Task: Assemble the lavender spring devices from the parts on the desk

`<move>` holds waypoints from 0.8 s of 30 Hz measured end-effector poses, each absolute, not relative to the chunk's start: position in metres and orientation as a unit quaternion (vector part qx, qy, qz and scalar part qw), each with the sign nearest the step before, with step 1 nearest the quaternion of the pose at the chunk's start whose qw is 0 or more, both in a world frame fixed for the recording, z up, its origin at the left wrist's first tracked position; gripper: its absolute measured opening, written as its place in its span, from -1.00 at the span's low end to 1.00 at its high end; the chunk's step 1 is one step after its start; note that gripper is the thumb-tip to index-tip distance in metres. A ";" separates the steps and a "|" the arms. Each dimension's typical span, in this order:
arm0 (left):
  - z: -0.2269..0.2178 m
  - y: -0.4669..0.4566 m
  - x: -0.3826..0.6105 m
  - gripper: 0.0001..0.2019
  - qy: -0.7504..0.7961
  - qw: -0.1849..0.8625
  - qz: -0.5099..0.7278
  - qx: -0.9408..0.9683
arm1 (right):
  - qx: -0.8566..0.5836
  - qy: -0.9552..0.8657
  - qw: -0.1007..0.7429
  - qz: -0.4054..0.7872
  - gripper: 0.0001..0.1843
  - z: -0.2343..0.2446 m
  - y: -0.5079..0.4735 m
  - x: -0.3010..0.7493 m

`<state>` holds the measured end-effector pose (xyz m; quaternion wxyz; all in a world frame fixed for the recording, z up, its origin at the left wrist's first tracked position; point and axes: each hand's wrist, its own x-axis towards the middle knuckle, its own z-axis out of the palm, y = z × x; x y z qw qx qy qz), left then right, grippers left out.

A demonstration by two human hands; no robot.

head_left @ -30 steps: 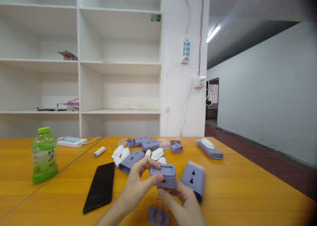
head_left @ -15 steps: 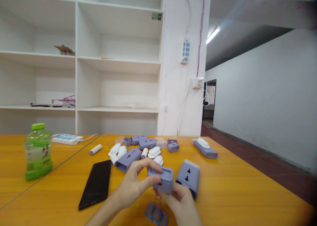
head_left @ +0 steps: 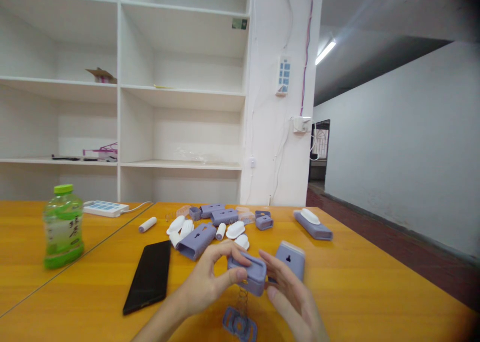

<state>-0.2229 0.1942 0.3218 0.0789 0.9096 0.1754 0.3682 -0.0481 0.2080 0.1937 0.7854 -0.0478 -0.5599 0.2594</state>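
My left hand [head_left: 215, 274] grips a small purple-grey plastic housing [head_left: 255, 272], thumb in front and fingers over its top. A thin coil spring [head_left: 243, 298] shows just under the housing. Below it is a flat purple plate with a round centre [head_left: 240, 324]; whether the spring joins the two is hard to tell. To the right of the housing, my right hand [head_left: 290, 297] has its fingers apart, the tips close to its side. Behind that hand lies a larger purple case with a keyhole slot [head_left: 294, 259], partly covered by the fingers.
Several purple cases [head_left: 197, 241], white oval caps [head_left: 235, 230] and white rollers [head_left: 148, 225] lie beyond my hands. A black phone [head_left: 148, 277] and a green bottle [head_left: 64, 229] stand left. A capped purple case [head_left: 314, 226] is at back right, near the table's edge.
My right hand has come away from beneath the housing, moved right and opened its fingers. My left hand still holds the housing. The whole view has shifted slightly.
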 end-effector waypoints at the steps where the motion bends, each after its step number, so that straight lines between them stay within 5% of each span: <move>1: 0.321 0.194 -0.223 -0.78 0.176 0.079 0.368 0.909 | -0.059 -0.563 0.784 0.257 -0.43 0.193 0.208 -0.048; 9: 0.319 0.193 -0.225 -0.76 0.167 0.079 0.371 0.910 | -0.182 -0.542 0.802 0.170 -0.40 0.189 0.219 -0.065; 24: 0.310 0.196 -0.224 -0.77 0.163 0.073 0.374 0.910 | -0.168 -0.521 0.827 0.128 -0.44 0.187 0.221 -0.070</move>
